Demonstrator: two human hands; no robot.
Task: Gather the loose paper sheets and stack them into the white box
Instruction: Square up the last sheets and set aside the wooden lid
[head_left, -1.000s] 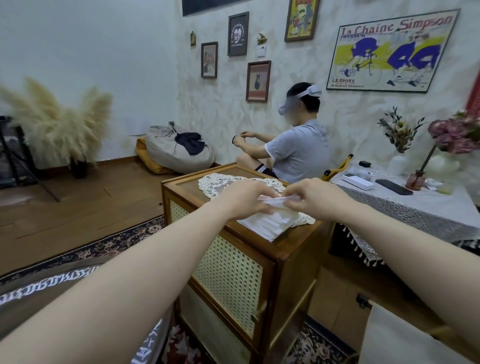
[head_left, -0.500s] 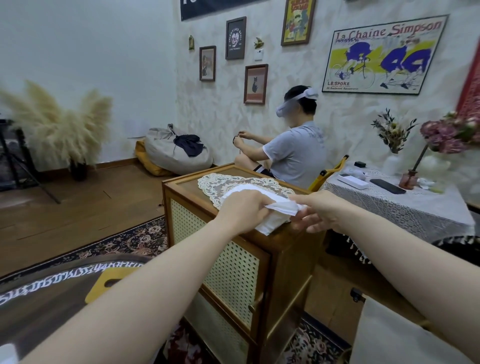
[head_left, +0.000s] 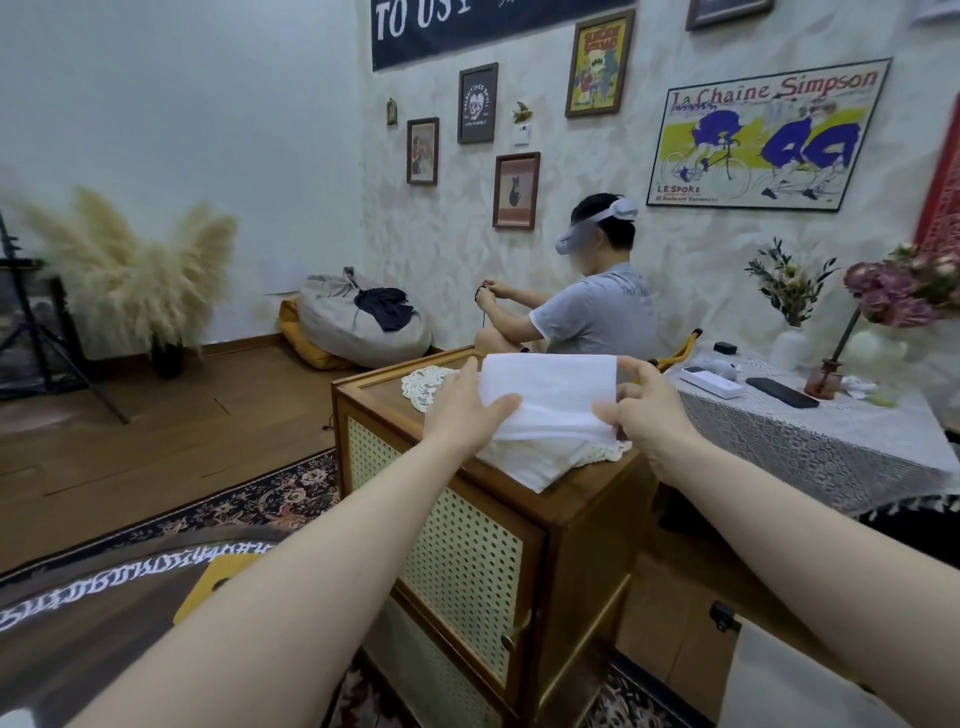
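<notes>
While both hands are closing on the paper sheets (head_left: 545, 400) above the wooden cabinet (head_left: 467, 519), the left hand (head_left: 462, 410) is pinching the bundle's left end and the right hand (head_left: 644, 410) is gripping its right end, so the 2 grips are sitting at opposite ends of a long axis running left to right across the view. The bundle's lower edge is sagging onto the lace doily (head_left: 423, 387) on the cabinet top, and no white box for the stack is showing clearly here, so I cannot tell which hand is nearer to it.
</notes>
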